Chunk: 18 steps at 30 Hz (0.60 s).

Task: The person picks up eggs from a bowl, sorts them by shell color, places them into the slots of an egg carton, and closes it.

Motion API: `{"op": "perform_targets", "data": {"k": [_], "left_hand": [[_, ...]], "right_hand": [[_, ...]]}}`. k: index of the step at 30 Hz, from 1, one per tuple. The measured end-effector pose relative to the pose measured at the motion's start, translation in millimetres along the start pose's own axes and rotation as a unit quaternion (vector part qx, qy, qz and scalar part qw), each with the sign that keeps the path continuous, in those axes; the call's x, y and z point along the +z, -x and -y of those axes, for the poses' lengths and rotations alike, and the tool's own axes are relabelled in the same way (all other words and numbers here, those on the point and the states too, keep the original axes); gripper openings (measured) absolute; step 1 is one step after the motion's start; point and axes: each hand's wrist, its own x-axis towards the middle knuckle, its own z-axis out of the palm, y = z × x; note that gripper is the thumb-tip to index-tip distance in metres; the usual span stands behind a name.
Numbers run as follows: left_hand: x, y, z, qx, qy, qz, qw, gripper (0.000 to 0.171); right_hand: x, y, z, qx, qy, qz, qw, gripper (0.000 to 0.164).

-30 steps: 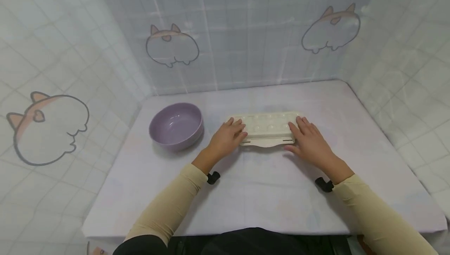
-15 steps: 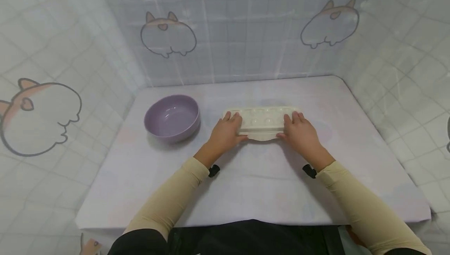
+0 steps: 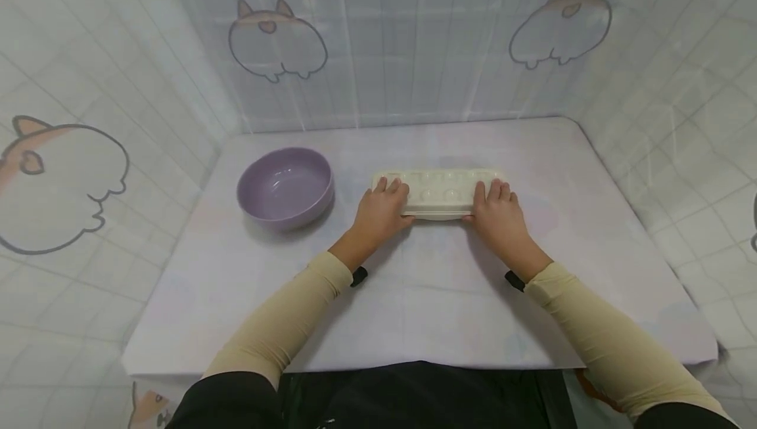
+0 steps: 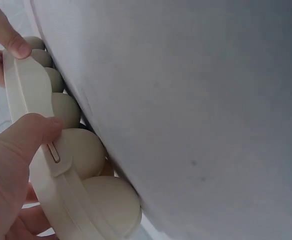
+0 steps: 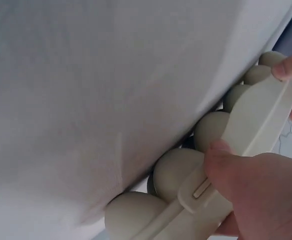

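Note:
A cream plastic egg carton (image 3: 439, 198) lies lengthwise on the table, its lid down and dotted with small round bumps. Over its left end my left hand (image 3: 380, 211) rests its fingers on the lid, thumb at the front edge. The right hand (image 3: 501, 220) grips the right end in the same way. In the left wrist view, the left thumb (image 4: 38, 129) presses the curved front flap (image 4: 33, 82) near a slot. The right thumb (image 5: 223, 162) presses that flap beside another slot in the right wrist view. Rounded egg cups (image 5: 181, 172) bulge below it. The carton's inside is hidden.
A purple bowl (image 3: 286, 189) stands to the left of the carton, a short gap from the left hand. White cloth covers the table (image 3: 449, 311). Tiled-pattern curtains (image 3: 402, 54) with cartoon animals rise behind and at both sides.
The carton's front flap has gone from jutting forward to folded down against the front. Both thumbs have come onto it, and the right hand has shifted left. The head view has tilted slightly down.

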Motion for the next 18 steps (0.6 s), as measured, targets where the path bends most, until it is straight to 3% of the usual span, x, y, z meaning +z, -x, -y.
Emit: {"op": "perform_targets", "data": {"k": [4,7,12,14,18], "left_hand": [[3.0,-4.5,-3.1,-0.009,-0.01,0.016,0.9998,0.057],[11.7,0.1,-7.6,-0.012,-0.011,0.032,0.9994,0.059],[18.3,16.1,-17.0,-0.01,0.03,0.093,0.9952,0.067],[16.5,23.2,-18.1,-0.016,0.052,0.123,0.9908,0.075],[9.9,42.1,-11.1,-0.037,0.076,0.164,0.9827,0.089]], "right_hand": [[1,1,0,0.01,0.015,0.007,1.0,0.079],[7,10,0,0.014,0.014,0.019,1.0,0.082],[17,36,-7,0.023,-0.044,0.063,0.997,0.083],[16,45,-14,0.026,-0.087,0.093,0.992,0.082],[6,58,-27,0.042,-0.186,0.165,0.968,0.082]]}}
